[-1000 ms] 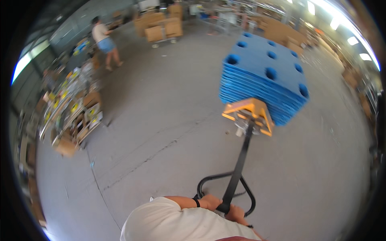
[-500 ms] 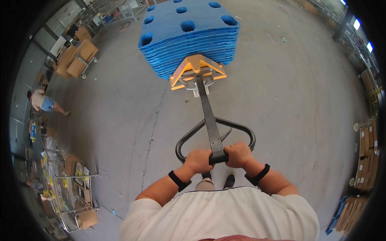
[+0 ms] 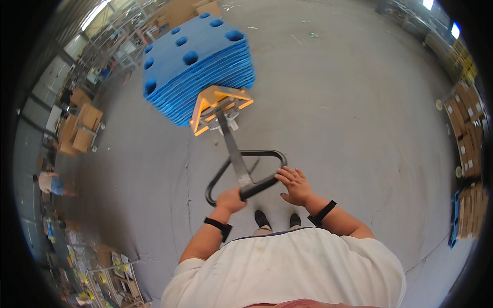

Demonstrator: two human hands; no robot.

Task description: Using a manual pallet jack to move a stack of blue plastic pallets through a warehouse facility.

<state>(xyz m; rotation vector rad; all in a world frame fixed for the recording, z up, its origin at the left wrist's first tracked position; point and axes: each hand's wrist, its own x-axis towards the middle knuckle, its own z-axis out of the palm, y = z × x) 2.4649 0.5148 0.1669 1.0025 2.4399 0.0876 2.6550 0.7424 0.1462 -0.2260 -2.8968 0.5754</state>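
Left hand grips pallet jack handle; right hand loose, fingers spread, touching the handle's right end. Stacked blue pallets sit beyond the handle, on grey floor.

Blue pallets at upper left, a yellow-orange pallet jack with a black handle, grey floor, seemingly brown cardboard boxes at left.

Stacked cardboard boxes on a cart, a distant person, cartons along the wall, grey concrete floor
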